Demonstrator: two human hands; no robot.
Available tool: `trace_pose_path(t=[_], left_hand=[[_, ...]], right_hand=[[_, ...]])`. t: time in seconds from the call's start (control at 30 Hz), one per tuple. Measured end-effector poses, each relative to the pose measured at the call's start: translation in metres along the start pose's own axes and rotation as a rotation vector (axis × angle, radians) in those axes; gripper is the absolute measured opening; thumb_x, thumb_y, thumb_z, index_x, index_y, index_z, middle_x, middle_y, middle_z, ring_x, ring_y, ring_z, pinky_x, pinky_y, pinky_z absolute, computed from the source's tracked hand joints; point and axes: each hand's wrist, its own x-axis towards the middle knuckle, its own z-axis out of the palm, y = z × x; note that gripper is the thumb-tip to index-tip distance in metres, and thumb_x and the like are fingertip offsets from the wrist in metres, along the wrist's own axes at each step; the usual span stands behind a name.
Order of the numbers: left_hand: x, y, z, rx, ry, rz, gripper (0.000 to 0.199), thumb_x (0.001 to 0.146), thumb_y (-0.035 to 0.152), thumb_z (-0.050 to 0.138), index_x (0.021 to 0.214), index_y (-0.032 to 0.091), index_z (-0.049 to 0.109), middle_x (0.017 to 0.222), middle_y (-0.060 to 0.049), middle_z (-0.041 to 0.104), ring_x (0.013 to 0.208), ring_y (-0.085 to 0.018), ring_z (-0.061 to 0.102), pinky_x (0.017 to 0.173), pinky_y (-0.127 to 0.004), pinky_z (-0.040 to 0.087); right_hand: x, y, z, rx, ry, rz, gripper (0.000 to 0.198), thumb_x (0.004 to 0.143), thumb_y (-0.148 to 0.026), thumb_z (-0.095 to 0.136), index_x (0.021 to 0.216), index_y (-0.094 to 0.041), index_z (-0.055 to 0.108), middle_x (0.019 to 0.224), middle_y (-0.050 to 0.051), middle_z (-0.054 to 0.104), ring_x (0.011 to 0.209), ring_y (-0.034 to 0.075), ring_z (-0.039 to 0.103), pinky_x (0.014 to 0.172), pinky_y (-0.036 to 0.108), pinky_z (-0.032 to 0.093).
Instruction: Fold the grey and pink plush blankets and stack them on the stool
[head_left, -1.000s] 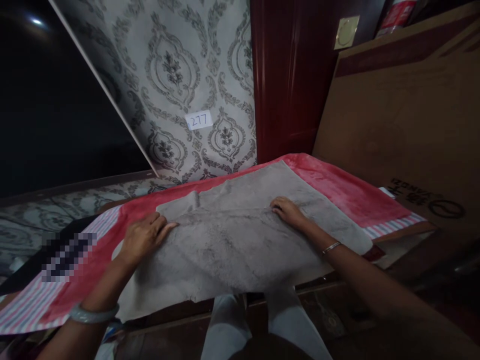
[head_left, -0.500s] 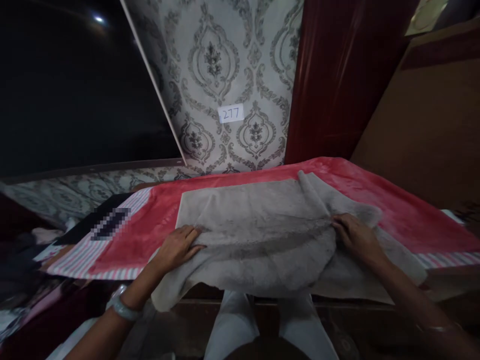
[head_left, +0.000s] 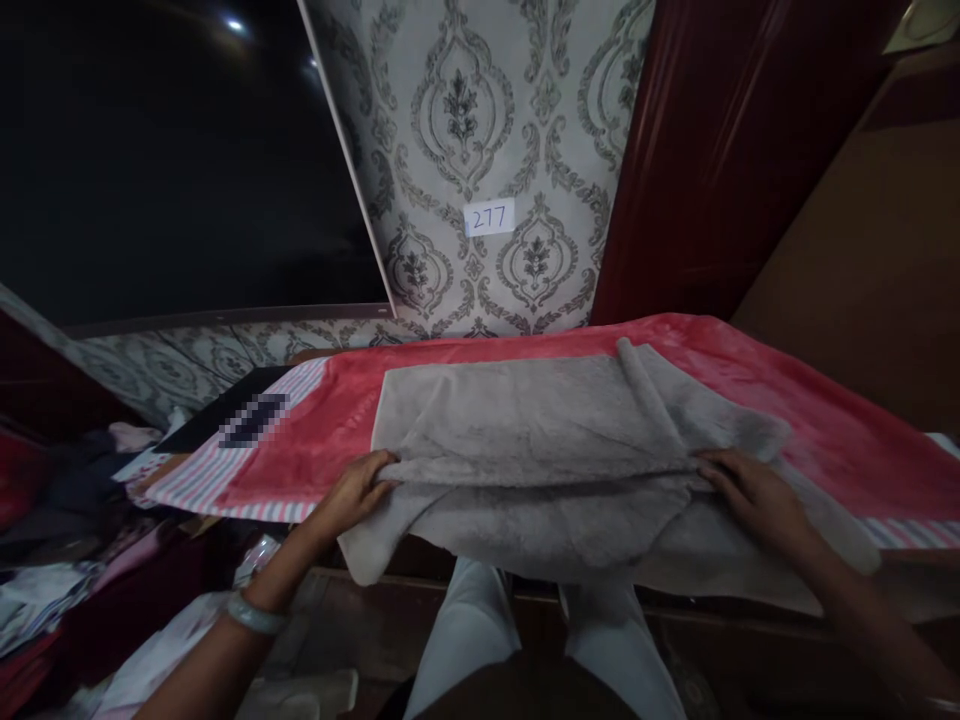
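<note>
A grey plush garment or blanket (head_left: pixel 525 410) lies over a red blanket (head_left: pixel 337 430) on a surface before me. Both hands pinch the grey cloth, raising a straight horizontal fold between them. My left hand (head_left: pixel 360 490) grips the fold's left end, thumb and fingers closed on it. At the right end, my right hand (head_left: pixel 750 490) is closed on the fold in the same way. The cloth's lower part hangs over the front edge. Toward the right, a rolled flap runs diagonally up to the back edge, and a further section spreads out beneath my right arm.
A large dark screen (head_left: pixel 187 180) stands at the back left against patterned wallpaper. A paper marked 277 (head_left: pixel 489 217) is stuck to the wall. Dark red panelling (head_left: pixel 682 150) and a brown box (head_left: pixel 870 230) rise on the right. Clothes (head_left: pixel 142 610) are heaped at lower left.
The grey cloth between my hands has been drawn into a straighter, tighter fold. My right hand has moved slightly outward and down. The view has shifted a little to the left.
</note>
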Motion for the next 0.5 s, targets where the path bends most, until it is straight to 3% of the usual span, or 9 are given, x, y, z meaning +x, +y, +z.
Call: trace_pose_path(t=[0.1, 0.17, 0.33, 0.5], left_hand=[[0.009, -0.002, -0.007, 0.054, 0.15, -0.085, 0.023, 0.089, 0.036, 0.045, 0.101, 0.021, 0.058, 0.092, -0.006, 0.071, 0.081, -0.02, 0.068, 0.073, -0.032, 0.055], [0.016, 0.002, -0.023, 0.161, 0.22, -0.121, 0.026, 0.09, 0.039, 0.042, 0.101, 0.021, 0.057, 0.091, -0.007, 0.071, 0.076, -0.021, 0.066, 0.068, -0.032, 0.053], [0.033, 0.037, -0.101, 0.544, 0.178, -0.179, 0.03, 0.091, 0.045, 0.039, 0.092, 0.021, 0.057, 0.077, -0.004, 0.065, 0.065, -0.02, 0.06, 0.06, -0.029, 0.042], [0.042, 0.077, -0.177, 0.812, 0.323, -0.216, 0.049, 0.092, 0.06, 0.032, 0.101, 0.02, 0.058, 0.085, -0.006, 0.061, 0.082, -0.022, 0.061, 0.07, -0.029, 0.042]], right_hand=[[0.02, -0.022, -0.006, -0.041, 0.088, 0.087, 0.035, 0.087, -0.058, 0.043, 0.078, -0.027, 0.058, 0.077, 0.01, 0.072, 0.072, 0.03, 0.067, 0.067, 0.043, 0.053], [0.036, -0.038, -0.013, -0.088, 0.161, 0.083, 0.036, 0.087, -0.058, 0.041, 0.077, -0.026, 0.056, 0.077, 0.012, 0.071, 0.072, 0.029, 0.066, 0.066, 0.04, 0.051], [0.056, -0.065, -0.051, -0.296, 0.345, 0.016, 0.041, 0.09, -0.057, 0.036, 0.079, -0.023, 0.057, 0.082, 0.015, 0.071, 0.074, 0.026, 0.065, 0.065, 0.036, 0.047], [0.06, -0.081, -0.11, -0.544, 0.557, -0.113, 0.054, 0.093, -0.063, 0.032, 0.089, -0.021, 0.065, 0.085, 0.014, 0.07, 0.078, 0.028, 0.066, 0.061, 0.036, 0.044]])
